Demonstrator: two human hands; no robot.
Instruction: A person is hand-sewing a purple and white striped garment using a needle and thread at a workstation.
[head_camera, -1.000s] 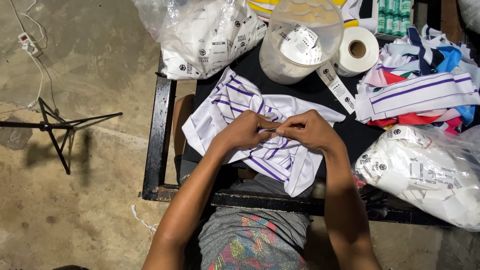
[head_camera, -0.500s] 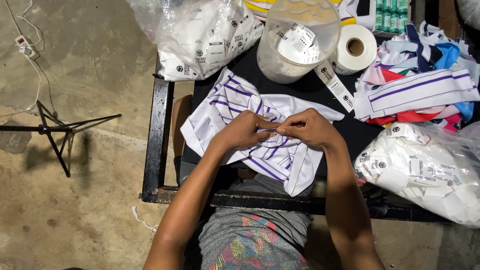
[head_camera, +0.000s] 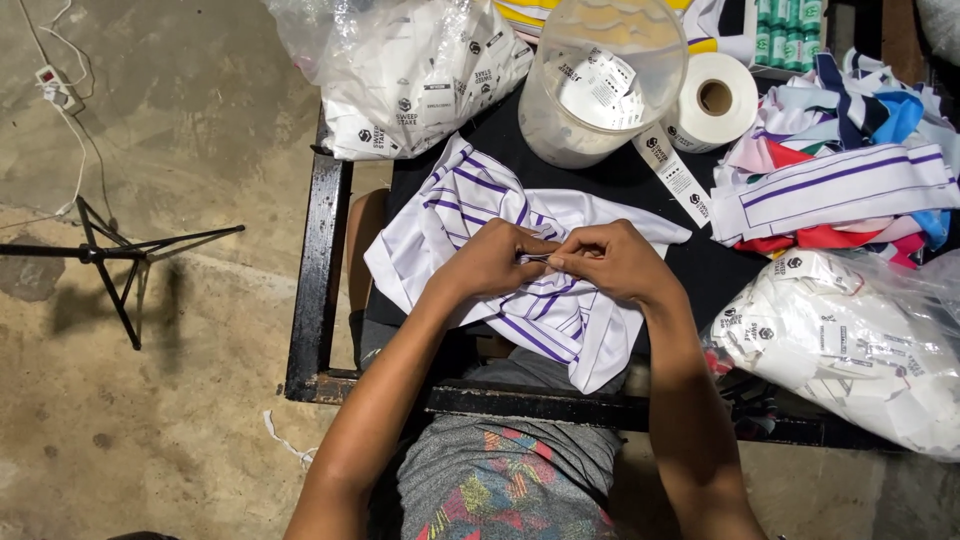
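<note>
Left hand: I see my left hand (head_camera: 490, 262) lying on the white garment with purple stripes (head_camera: 470, 215), fingers curled in and pinching a fold of the cloth at the middle.
Right hand: my right hand (head_camera: 612, 262) meets the left one fingertip to fingertip, clenched on the same fold; a thin small thing seems to sit between the fingertips, but I cannot tell what it is.
Garment: the striped white cloth lies crumpled on the black table top (head_camera: 620, 180), spread from near the table's left edge to the middle, with one corner hanging over the near edge toward my lap.
Table: a dark metal frame (head_camera: 305, 300) runs round the top, its left rail standing over a bare concrete floor (head_camera: 170, 400).
Behind the garment: a clear round plastic tub (head_camera: 590, 85) with white labels inside stands just past the cloth, and beside it on the right a roll of white label tape (head_camera: 712, 98), its printed strip trailing down toward the garment.
Far left of table: a clear plastic bag of white folded pieces (head_camera: 420, 75).
Right side: a heap of folded striped collars in white, purple, red and blue (head_camera: 840, 170), and nearer me a second clear bag of white pieces (head_camera: 850, 340).
Floor: a black tripod stand (head_camera: 110, 255) is well apart on the left, with a white cable and power strip (head_camera: 58, 85) beyond it.
Lap: grey patterned shorts (head_camera: 510, 490) show under the table edge.
</note>
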